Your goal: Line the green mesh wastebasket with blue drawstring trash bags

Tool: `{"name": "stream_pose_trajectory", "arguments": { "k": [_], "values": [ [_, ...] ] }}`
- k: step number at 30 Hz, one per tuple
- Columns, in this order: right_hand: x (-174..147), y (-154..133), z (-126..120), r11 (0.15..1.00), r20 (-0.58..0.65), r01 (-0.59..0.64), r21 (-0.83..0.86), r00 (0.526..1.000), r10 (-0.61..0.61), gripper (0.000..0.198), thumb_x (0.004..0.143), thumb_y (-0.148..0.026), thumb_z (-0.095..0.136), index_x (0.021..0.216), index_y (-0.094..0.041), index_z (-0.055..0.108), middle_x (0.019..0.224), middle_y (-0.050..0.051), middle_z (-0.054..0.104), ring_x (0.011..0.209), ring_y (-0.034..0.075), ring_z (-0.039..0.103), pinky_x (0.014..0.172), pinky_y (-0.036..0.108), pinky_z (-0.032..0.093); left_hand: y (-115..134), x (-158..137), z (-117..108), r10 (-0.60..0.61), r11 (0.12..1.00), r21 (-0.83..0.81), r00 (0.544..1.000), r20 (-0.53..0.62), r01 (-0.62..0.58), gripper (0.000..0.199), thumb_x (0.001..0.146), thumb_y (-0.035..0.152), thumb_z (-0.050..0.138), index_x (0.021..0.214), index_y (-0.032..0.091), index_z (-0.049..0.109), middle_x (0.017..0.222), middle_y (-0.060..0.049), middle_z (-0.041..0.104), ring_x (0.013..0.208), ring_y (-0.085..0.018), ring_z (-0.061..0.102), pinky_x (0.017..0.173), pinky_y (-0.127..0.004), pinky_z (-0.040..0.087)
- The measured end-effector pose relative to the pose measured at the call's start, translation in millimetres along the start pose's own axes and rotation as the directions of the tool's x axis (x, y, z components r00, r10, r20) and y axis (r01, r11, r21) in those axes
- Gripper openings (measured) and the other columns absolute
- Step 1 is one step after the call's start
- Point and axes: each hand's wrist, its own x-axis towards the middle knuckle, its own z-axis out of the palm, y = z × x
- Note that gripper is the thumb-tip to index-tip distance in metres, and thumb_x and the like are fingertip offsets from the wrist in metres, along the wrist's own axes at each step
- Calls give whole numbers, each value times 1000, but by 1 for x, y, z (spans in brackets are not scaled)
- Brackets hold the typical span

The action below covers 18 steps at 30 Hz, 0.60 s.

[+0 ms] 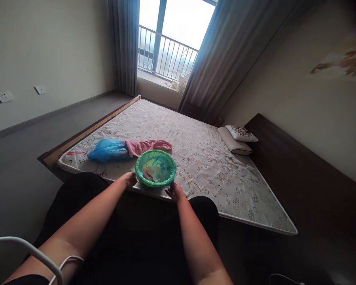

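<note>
A round green waste bin point(139, 179), its rim covered by a thin plastic bag, is held at the mattress's near edge. Crumpled pale and reddish scraps lie inside it. My left hand point(130, 180) grips its left side and my right hand point(175, 192) its lower right side; both sets of fingers are curled and partly hidden. Just behind it, a pink cloth point(148, 146) lies on the mattress. Touching the cloth on the left is a crumpled blue plastic bag point(108, 150) with red ties point(77, 153) near it.
The letter-printed mattress point(190, 138) lies on a wooden bed frame point(118, 113). Two pillows point(240, 133) are stacked by the dark headboard point(284, 146). Grey curtains point(123, 47) flank a window with a railing. A white cable point(26, 243) crosses near my left arm.
</note>
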Motion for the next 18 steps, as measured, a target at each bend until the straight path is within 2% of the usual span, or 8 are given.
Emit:
{"name": "stream_pose_trajectory", "arguments": {
  "k": [3, 6, 8, 12, 13, 15, 16, 18],
  "values": [
    [-9, -17, -12, 992, 6, 98, 82, 995, -99, 36, 87, -36, 70, 73, -25, 39, 57, -11, 34, 52, 10, 40, 73, 29, 58, 20, 3, -5, -23, 990, -140, 999, -39, 18, 28, 106, 29, 61, 81, 16, 57, 60, 7, 45, 46, -6, 38, 45, -18, 38],
    [-22, -29, -19, 963, 69, 160, 215, 981, -179, 19, 87, -32, 68, 78, -25, 53, 61, -9, 42, 53, 11, 44, 67, 27, 55, 35, 0, -2, 7, 966, -257, 997, -72, -25, 31, 94, 13, 59, 68, 20, 45, 51, 10, 28, 40, -5, 28, 41, -16, 31],
    [-32, -34, -19, 932, 112, 181, 313, 968, -225, 7, 87, -29, 69, 92, -25, 65, 68, -6, 54, 54, 11, 47, 62, 25, 54, 41, -3, 5, 46, 953, -295, 994, -101, -74, 24, 88, 14, 63, 70, 20, 49, 52, 9, 34, 41, -6, 32, 42, -16, 32],
    [-50, -40, -8, 908, 133, 246, 338, 943, -305, 24, 87, -34, 71, 109, -26, 67, 99, 1, 73, 65, 12, 59, 62, 25, 56, 49, -9, 18, 144, 949, -251, 971, -190, -190, 11, 79, 19, 73, 87, 15, 66, 67, 2, 59, 51, -9, 48, 50, -19, 39],
    [-52, -40, -2, 912, 135, 274, 305, 936, -326, 29, 87, -37, 72, 113, -26, 65, 108, 2, 74, 68, 12, 61, 62, 26, 57, 50, -11, 19, 177, 955, -199, 960, -214, -221, 14, 77, 19, 75, 88, 15, 68, 72, 0, 64, 56, -11, 54, 53, -20, 42],
    [-53, -35, 12, 926, 143, 321, 201, 925, -352, 42, 85, -40, 72, 122, -27, 59, 117, 3, 74, 66, 12, 61, 58, 26, 55, 50, -16, 20, 292, 953, 138, 933, -209, -268, 16, 76, 18, 77, 90, 17, 70, 82, -5, 71, 72, -17, 65, 64, -23, 47],
    [-52, -30, 20, 933, 148, 332, 137, 925, -351, 49, 84, -40, 72, 129, -28, 55, 115, 3, 74, 61, 11, 58, 54, 25, 53, 49, -20, 21, 346, 892, 362, 923, -165, -270, 18, 75, 18, 78, 91, 17, 71, 86, -8, 74, 82, -22, 70, 70, -25, 49],
    [-47, -15, 36, 937, 156, 348, -34, 928, -339, 66, 83, -35, 69, 144, -27, 46, 102, 1, 72, 53, 11, 51, 49, 24, 47, 44, -27, 24, 384, 669, 703, 922, -47, -242, 25, 75, 17, 80, 99, 16, 73, 92, -15, 77, 96, -32, 74, 81, -32, 51]
  ]
}}
